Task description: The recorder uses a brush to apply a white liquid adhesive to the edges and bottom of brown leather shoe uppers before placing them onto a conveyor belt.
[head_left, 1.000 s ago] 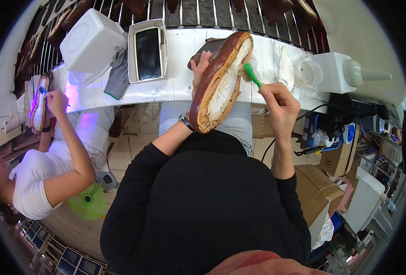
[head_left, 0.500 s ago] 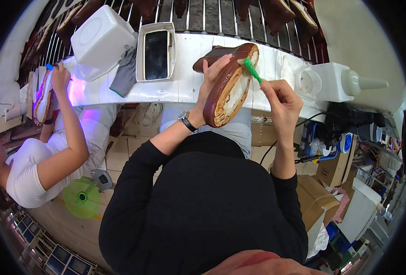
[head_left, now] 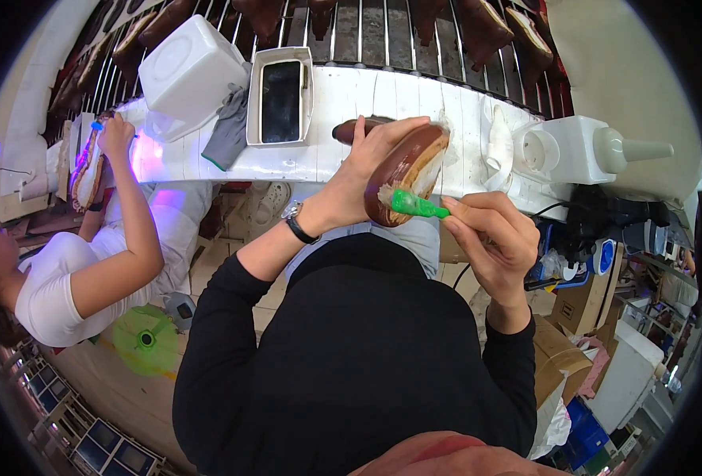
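My left hand (head_left: 357, 176) is wrapped round a brown leather boot (head_left: 398, 163), its fingers over the upper. The boot is tilted with its underside turned to the right; a tan edge and a whitish middle show there. In my right hand (head_left: 498, 238) I pinch the green handle of a small brush (head_left: 416, 205) between thumb and fingers. Its pale bristles touch the leather side near the lower end of the boot. The boot's shaft points away to the left over the white bench (head_left: 327, 163), partly hidden behind my left hand.
On the bench stand a white plastic jug (head_left: 192, 67), a grey glove (head_left: 226, 135), a white tray (head_left: 309, 103) with a dark inside, and a white nozzle bottle (head_left: 581, 147). Behind runs a barred rack (head_left: 387, 36) with more boots. At left, a person (head_left: 73, 270) brushes another boot.
The brush has moved from the upper end of the boot's underside down to the lower edge. The boot has been turned, so more of its leather side shows.
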Tool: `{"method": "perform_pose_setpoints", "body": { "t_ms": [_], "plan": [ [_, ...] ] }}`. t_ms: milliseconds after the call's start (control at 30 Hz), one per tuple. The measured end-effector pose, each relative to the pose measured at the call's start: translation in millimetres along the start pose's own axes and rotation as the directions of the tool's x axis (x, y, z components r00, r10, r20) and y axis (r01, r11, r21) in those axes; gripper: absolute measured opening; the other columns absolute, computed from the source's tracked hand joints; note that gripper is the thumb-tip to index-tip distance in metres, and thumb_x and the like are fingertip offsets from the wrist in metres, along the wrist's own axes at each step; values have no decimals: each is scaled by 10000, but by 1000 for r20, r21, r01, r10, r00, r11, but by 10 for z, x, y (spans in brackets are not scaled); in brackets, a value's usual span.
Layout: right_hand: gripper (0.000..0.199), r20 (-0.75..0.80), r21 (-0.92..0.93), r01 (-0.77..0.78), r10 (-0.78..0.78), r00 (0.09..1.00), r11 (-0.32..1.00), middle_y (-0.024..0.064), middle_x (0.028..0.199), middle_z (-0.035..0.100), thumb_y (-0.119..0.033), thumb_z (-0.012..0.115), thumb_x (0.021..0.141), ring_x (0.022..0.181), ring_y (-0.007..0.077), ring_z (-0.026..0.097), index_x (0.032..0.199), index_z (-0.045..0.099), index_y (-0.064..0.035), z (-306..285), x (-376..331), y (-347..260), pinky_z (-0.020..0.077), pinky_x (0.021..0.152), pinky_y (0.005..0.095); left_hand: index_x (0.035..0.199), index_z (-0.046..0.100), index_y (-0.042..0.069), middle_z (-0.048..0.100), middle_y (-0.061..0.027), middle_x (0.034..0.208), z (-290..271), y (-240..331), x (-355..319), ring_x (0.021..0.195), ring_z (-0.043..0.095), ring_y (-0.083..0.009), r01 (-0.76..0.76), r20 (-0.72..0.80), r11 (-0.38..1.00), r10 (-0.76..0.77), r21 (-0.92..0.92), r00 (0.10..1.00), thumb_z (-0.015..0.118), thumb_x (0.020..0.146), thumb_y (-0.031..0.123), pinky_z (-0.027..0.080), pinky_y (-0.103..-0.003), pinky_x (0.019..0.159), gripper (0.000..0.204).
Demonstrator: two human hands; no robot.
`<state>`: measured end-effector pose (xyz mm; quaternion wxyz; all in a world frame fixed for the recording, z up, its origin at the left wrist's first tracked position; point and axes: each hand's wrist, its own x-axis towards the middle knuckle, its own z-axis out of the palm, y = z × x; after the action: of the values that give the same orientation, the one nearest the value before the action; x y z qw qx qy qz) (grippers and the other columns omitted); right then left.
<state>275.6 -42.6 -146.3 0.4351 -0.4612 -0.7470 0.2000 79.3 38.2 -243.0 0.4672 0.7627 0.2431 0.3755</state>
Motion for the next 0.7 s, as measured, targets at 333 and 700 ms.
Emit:
{"method": "perform_pose_setpoints", "body": {
  "t_ms": [333, 700],
  "plan": [
    [283, -68, -311, 252, -286, 956, 916, 51, 780, 643, -39, 824, 675, 610, 177, 599, 940, 724, -61, -234, 444, 330, 460, 501, 285, 1329, 488, 55, 631, -118, 1169, -506, -57, 734, 1088, 599, -225, -9, 560, 1000, 22, -26, 828, 904, 631, 240, 439, -383, 987, 833],
    [112, 122, -590, 321, -311, 943, 741, -21, 742, 620, -155, 769, 768, 639, 146, 611, 832, 695, -100, -508, 895, 444, 468, 531, 293, 1285, 532, -16, 640, -97, 1203, -613, -572, 1485, 1094, 584, -168, 258, 818, 942, 31, -217, 574, 892, 671, 174, 468, -317, 974, 737]
  ]
}}
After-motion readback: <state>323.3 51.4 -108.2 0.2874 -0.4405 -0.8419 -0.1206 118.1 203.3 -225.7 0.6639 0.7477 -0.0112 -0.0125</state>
